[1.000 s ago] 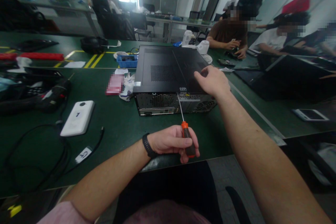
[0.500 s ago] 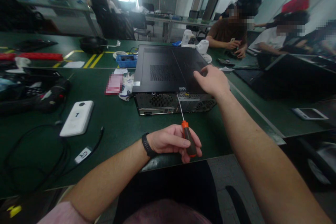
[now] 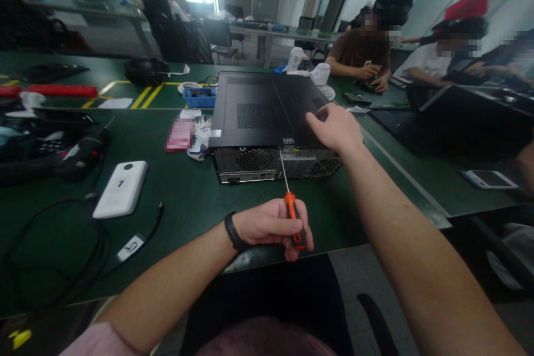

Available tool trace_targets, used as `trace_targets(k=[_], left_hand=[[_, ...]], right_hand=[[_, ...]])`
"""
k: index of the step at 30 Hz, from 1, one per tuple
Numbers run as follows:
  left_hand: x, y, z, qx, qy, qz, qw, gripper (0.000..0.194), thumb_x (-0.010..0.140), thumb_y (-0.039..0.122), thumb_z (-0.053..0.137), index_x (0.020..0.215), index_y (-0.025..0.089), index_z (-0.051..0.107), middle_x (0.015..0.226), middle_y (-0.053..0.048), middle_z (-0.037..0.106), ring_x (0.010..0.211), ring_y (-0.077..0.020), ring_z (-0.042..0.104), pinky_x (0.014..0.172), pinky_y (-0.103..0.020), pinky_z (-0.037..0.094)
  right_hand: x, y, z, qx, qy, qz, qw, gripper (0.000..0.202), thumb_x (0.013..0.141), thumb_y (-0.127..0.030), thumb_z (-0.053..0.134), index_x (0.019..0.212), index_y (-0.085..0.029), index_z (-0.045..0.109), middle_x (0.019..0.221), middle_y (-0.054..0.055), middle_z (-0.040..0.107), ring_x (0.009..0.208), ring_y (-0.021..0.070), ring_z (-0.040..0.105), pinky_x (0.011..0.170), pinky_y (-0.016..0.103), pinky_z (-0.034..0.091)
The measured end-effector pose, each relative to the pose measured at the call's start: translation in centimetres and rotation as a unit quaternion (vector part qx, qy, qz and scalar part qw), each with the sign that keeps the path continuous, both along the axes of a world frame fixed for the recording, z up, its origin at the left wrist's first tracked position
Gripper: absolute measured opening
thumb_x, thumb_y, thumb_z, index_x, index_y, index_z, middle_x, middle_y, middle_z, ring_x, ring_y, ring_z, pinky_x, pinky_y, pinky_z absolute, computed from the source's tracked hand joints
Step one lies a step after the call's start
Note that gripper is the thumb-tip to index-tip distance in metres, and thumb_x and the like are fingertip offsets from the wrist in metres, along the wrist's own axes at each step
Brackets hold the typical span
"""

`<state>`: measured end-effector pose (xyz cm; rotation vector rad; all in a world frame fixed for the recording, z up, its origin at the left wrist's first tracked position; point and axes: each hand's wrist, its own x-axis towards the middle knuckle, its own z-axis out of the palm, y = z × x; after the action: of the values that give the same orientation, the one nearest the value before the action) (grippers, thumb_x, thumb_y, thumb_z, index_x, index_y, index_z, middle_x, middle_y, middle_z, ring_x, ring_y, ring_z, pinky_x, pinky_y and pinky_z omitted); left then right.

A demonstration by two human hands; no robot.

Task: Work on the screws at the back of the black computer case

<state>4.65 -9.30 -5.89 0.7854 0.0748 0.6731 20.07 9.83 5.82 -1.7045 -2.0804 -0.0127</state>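
Note:
A black computer case [image 3: 258,94] lies flat on the green table, its rear panel with vents and ports facing me. My left hand [image 3: 277,225] is closed around the orange and black handle of a screwdriver [image 3: 295,222]. The screwdriver's thin shaft points up and away, its tip at the upper edge of the rear panel near the middle. My right hand [image 3: 336,128] rests on the right part of the case's top, thumb and fingers apart, holding nothing. Some of its fingertips are hidden behind the hand.
Left of the case are a blue tray [image 3: 200,101], a crumpled packet [image 3: 200,139], a white power bank [image 3: 120,189] and black cables. On the right are a phone [image 3: 489,179], a laptop [image 3: 467,128] and people seated across the table [image 3: 200,178].
The screwdriver handle has turned within my left hand and shifted slightly left, with the fingers curling around it. My right hand has stayed on the case.

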Motion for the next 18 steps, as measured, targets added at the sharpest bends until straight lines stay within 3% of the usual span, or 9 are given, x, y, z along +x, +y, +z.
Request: trace_targets(k=[8, 18], left_hand=[[-0.56, -0.07, 0.48, -0.020, -0.004, -0.026, 0.999, 0.041, 0.078, 0.037, 0.089, 0.107, 0.011, 0.076, 0.097, -0.013, 0.079, 0.070, -0.0182, 0.077, 0.064, -0.025, 0.063], [0.01, -0.17, -0.28, -0.002, -0.004, -0.005, 1.000, 0.042, 0.079, 0.046, 0.089, 0.089, 0.017, 0.060, 0.087, -0.008, 0.077, 0.057, -0.0165, 0.073, 0.050, -0.023, 0.056]], right_hand=[[0.02, 0.10, -0.04, 0.001, -0.001, -0.002, 1.000, 0.050, 0.093, -0.063, 0.057, 0.114, -0.020, 0.071, 0.123, 0.020, 0.074, 0.112, 0.0393, 0.068, 0.097, 0.056, 0.054], [-0.02, 0.06, 0.00, 0.000, 0.000, -0.002, 1.000, 0.051, 0.093, -0.063, 0.057, 0.115, -0.020, 0.071, 0.125, 0.020, 0.073, 0.114, 0.0393, 0.067, 0.099, 0.056, 0.053]])
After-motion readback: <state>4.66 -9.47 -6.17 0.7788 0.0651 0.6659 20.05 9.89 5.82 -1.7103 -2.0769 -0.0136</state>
